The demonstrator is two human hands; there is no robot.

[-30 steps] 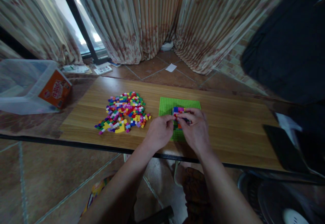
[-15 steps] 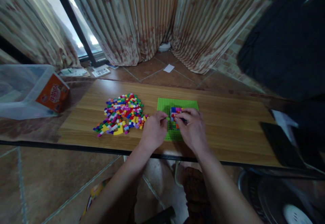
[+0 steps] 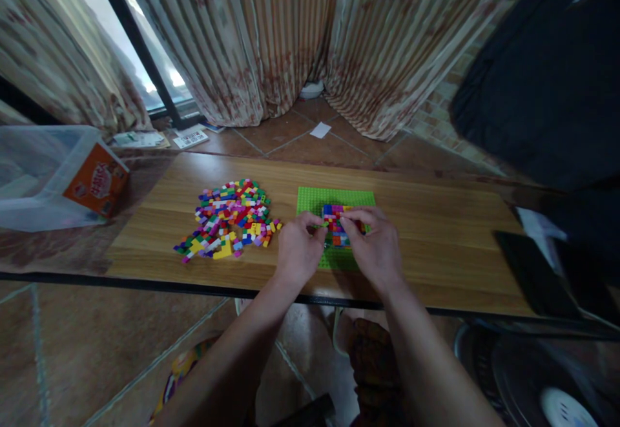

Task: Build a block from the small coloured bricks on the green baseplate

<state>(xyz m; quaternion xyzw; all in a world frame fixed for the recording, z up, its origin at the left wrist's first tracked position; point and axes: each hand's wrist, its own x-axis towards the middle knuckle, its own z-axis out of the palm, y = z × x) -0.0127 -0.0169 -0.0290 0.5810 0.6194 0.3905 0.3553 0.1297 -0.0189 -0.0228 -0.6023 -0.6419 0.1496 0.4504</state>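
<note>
A green baseplate lies on the wooden table in front of me. On it stands a small block of many-coloured bricks. My left hand rests at the block's left side with its fingertips pinched against it. My right hand covers the block's right side, fingers curled onto the bricks. What lies between the fingertips is hidden. A loose pile of coloured bricks lies to the left of the plate.
A clear plastic bin with an orange label stands off the table's left end. A dark flat object lies at the table's right end. Curtains hang behind, over a tiled floor. A dark garment hangs upper right.
Both hands stay at the brick block; the right hand shifted slightly over its right side. The view drifted a little, so the table sits lower-left in frame.
</note>
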